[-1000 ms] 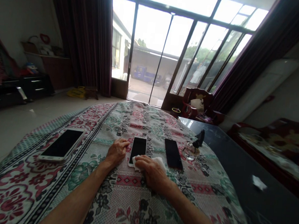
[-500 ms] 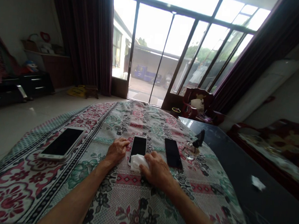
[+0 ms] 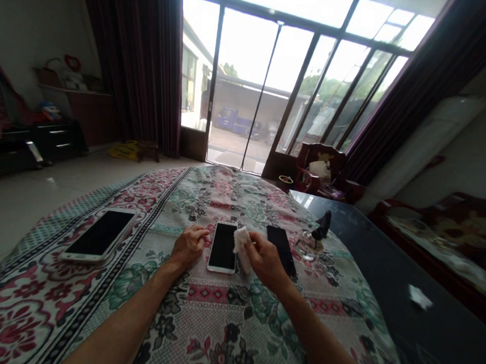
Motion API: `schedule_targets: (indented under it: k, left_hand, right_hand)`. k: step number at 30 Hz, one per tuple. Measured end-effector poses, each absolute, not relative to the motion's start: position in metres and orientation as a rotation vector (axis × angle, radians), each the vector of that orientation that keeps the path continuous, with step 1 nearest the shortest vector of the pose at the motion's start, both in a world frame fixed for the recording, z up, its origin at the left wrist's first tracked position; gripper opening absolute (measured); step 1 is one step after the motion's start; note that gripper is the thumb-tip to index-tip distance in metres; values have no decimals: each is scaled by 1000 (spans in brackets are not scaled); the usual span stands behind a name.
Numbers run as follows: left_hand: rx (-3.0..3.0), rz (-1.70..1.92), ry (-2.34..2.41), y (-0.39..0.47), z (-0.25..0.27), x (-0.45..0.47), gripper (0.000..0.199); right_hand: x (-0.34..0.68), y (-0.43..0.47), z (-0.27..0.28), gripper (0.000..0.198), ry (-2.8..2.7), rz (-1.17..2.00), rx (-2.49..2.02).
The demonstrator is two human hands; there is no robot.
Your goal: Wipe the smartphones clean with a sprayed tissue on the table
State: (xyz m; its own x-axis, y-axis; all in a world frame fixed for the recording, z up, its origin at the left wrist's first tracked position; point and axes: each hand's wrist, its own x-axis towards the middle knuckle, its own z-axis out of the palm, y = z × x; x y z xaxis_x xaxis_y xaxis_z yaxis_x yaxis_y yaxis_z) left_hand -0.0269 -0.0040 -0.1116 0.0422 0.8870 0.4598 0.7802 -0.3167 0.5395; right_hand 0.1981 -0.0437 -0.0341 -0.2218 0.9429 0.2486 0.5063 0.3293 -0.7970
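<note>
A white-framed phone point(image 3: 223, 248) with a dark screen lies on the patterned tablecloth point(image 3: 233, 325) between my hands. My right hand point(image 3: 266, 258) grips a folded white tissue point(image 3: 242, 246) at the phone's right edge. To the phone's left, my left hand point(image 3: 189, 243) rests on the cloth with its fingers curled in; whether they hold anything is hidden. A black phone point(image 3: 279, 245) lies just beyond my right hand, partly covered by it. Farther left is a larger white-framed phone point(image 3: 100, 236), screen up.
A clear glass spray bottle point(image 3: 311, 242) with a black nozzle stands right of the black phone. Beyond the cloth, a dark tabletop point(image 3: 386, 275) bears a crumpled white tissue point(image 3: 419, 297). A wooden chair point(image 3: 321, 168) stands by the glass doors.
My right hand has lifted the tissue off the lower part of the middle phone and moved right and slightly away, uncovering its screen. My left hand has hardly moved.
</note>
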Motion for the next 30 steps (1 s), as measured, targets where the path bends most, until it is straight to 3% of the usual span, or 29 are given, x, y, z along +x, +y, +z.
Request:
schedule_targets:
  k: [3,5,9,13,15,21,30]
  left_hand:
    - [2111,1169,1754,-3,-112,-28,34]
    - [2109,1179,1746,-2,-112,-28,32]
    - [2115,1200,1744,-2,-114,-28,32]
    - [2106,1202,1751,-1,-115,-28,33]
    - [2110,1209,1749,-1,-115,-28,33]
    - [2122,1237,1715,-2,-114,-28,33]
    - [2116,1223,1738,-3,-112,-28,36]
  right_hand:
    - [190,-32,-46,28,-1535,1148,-1125]
    - [188,-28,-56,30,-1504,1230,-1175]
    - [198,-25,-62,28,-1730,760,-1417]
    - [206,-33,-47,59,-1802,182,-1351]
    - [201,-41,-43,60,-1958,60,-1219]
    - [178,-55,-55,40,-2552,155,-1004]
    - [182,-75,-49,31,-2662,191,-913]
